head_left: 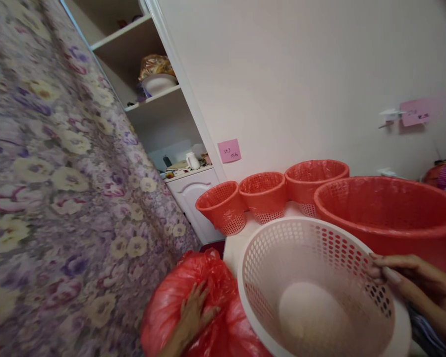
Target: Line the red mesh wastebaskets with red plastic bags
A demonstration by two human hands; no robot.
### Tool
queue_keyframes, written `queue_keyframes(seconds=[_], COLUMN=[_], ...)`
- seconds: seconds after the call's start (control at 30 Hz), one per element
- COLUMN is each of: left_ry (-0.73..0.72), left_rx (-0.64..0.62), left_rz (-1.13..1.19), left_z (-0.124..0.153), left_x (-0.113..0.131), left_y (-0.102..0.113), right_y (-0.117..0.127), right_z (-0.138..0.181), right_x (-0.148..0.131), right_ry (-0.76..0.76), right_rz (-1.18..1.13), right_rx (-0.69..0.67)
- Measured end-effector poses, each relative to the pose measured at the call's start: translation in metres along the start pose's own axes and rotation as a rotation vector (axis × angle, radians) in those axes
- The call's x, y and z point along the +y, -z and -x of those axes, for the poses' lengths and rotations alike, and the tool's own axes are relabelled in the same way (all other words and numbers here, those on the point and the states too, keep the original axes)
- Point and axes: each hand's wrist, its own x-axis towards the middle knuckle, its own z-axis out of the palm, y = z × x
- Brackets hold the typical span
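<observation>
Pale wall [301,74] fills the background, with a pink note [229,150] stuck on it above a row of red baskets and a second pink note [416,112] farther along. Closest to the camera sits a white basket [282,258], its perforated sides pierced all round, resting at the edge of a white table [232,250]. The right hand [412,280] grips the white basket by its rim, fingers curled over the edge. Just behind the white basket stands a large red basket [386,213], and beyond that three smaller red baskets line the wall: one [315,181], then another [263,196], then a tilted one [221,208] farthest from the white basket. Below and beside the white basket lies a red plastic bag [178,297]; the left hand [193,312] rests flat on it with fingers spread open. A flowered cloth [59,173] hangs beyond the bag, and behind it open shelves [156,94] hold a bowl [158,83].
</observation>
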Motion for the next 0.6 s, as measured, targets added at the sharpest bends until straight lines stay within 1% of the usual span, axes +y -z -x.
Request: queue_keyframes(seconds=[0.1, 0.17, 0.27, 0.4, 0.5, 0.6], left_ry=[0.011, 0.012, -0.005, -0.035, -0.051, -0.072], left_rx=[0.003, 0.028, 0.076, 0.146, 0.201, 0.251], left_rz=[-0.017, -0.024, -0.025, -0.011, 0.018, 0.054], left_z=[-0.002, -0.002, 0.0, 0.006, 0.011, 0.015], left_x=[0.0, 0.001, -0.001, -0.004, -0.005, -0.005], left_y=[-0.005, -0.004, 0.003, 0.016, 0.023, 0.027], right_y=[0.005, 0.008, 0.014, 0.026, 0.031, 0.03], right_z=[0.005, 0.008, 0.009, 0.013, 0.019, 0.023], right_x=[-0.002, -0.007, -0.01, -0.002, 0.003, -0.005], right_ry=[-0.036, 0.017, 0.226, 0.536, 0.696, 0.809], right_rz=[-0.004, 0.035, 0.161, 0.32, 0.463, 0.565], right_rx=[-0.084, -0.076, -0.107, -0.282, -0.406, -0.447])
